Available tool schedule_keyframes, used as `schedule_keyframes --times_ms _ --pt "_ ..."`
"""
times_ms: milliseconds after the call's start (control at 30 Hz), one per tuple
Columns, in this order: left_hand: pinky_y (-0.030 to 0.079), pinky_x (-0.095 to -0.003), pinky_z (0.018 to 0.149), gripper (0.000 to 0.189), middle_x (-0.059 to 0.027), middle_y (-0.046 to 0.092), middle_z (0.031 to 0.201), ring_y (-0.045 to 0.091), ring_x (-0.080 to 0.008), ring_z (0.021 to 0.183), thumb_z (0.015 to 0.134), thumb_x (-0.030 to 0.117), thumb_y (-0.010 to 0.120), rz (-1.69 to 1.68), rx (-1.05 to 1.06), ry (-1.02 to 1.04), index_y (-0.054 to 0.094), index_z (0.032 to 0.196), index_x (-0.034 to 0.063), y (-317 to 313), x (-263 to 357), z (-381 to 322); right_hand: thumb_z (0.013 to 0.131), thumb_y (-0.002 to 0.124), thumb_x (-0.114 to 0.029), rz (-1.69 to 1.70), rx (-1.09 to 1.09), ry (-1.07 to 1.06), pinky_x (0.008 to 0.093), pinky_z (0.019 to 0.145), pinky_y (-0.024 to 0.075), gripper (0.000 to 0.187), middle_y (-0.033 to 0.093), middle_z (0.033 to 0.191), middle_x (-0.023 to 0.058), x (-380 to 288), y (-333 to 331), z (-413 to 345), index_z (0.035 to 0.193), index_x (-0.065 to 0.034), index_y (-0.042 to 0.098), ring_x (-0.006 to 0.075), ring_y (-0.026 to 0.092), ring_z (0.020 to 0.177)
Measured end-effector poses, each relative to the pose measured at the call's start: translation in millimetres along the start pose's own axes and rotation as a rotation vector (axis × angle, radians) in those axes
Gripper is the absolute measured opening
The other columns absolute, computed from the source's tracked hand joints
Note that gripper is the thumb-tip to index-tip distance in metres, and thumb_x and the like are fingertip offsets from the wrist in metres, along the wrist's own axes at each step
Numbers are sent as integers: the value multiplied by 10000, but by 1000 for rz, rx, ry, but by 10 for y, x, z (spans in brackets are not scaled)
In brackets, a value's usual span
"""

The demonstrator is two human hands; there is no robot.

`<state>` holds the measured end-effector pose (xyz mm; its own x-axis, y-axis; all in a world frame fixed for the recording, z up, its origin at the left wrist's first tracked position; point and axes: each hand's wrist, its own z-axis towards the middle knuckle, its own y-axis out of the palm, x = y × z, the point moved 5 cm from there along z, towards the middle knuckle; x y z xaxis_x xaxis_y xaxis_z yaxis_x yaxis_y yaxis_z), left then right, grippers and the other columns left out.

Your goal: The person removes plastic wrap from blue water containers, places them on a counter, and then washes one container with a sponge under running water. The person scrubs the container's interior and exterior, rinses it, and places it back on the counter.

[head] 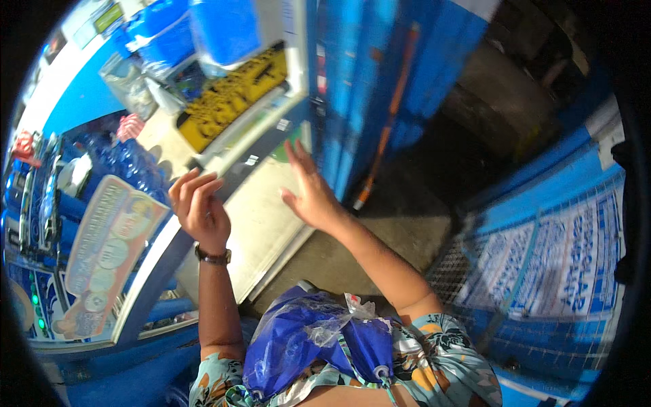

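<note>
My left hand (203, 211) is raised by the dark edge strip of a white counter, its fingers loosely curled and nothing in them. A wristwatch (213, 256) is on that wrist. To its right, my right hand (313, 196) is held with fingers spread, also holding nothing. Below and between the hands is a cream panel (264, 219); whether either hand touches it I cannot tell. A yellow sign with black lettering (234, 99) lies just beyond them. Against my front is a blue cloth (290, 341) with metal eyelets and cords, partly covered by crumpled clear plastic (330, 325).
Blue corrugated sheeting (351, 91) rises ahead, with an orange pole (389, 122) along it. At right, printed signs (549, 259) hang behind wire mesh. Blue plastic bottles (132, 160) and a printed poster (109, 254) are at left. Blue wrapped packages (224, 30) stand at the back.
</note>
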<state>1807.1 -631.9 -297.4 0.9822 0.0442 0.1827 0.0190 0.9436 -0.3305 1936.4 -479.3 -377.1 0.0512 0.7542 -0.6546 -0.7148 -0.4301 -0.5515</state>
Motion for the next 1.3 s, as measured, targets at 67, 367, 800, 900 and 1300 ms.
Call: schedule_keyframes --times_ms 67,367,800,900,1300 --pt "456 -406 828 200 -52 691 874 632 -278 960 679 -8 543 66 -24 61 677 793 87 49 -389 245 782 721 -84 1 71 -89 463 1139 306 1007 39 1547 346 -161 223 577 1541 -60 58 512 194 1408" --pt "450 -354 774 95 23 694 763 625 -229 847 665 62 635 -64 13 122 678 682 145 380 -929 516 728 714 -75 39 -105 -123 454 1116 314 1197 -220 1505 374 -60 938 1488 1527 -116 -177 548 37 1417" --pt "444 -392 843 123 30 695 887 642 -235 997 715 51 627 429 5 123 677 746 159 1361 -3080 1729 849 566 48 500 34 -90 274 848 537 349 646 1231 73 925 1135 4765 1168 -52 670 165 638 1009" --pt "429 -413 877 144 33 691 917 626 -238 1005 716 42 623 639 6 74 677 760 168 1313 -3757 1726 860 638 -117 741 174 -19 295 790 564 401 636 1230 120 1099 615 6053 1253 -41 612 183 649 989" --pt "470 -398 818 121 -76 686 896 629 -276 867 808 54 547 766 494 -142 666 822 60 1012 -6468 1945 757 540 48 -698 301 -495 405 1151 315 598 538 1371 164 1544 630 7932 1333 -112 562 315 476 1299"
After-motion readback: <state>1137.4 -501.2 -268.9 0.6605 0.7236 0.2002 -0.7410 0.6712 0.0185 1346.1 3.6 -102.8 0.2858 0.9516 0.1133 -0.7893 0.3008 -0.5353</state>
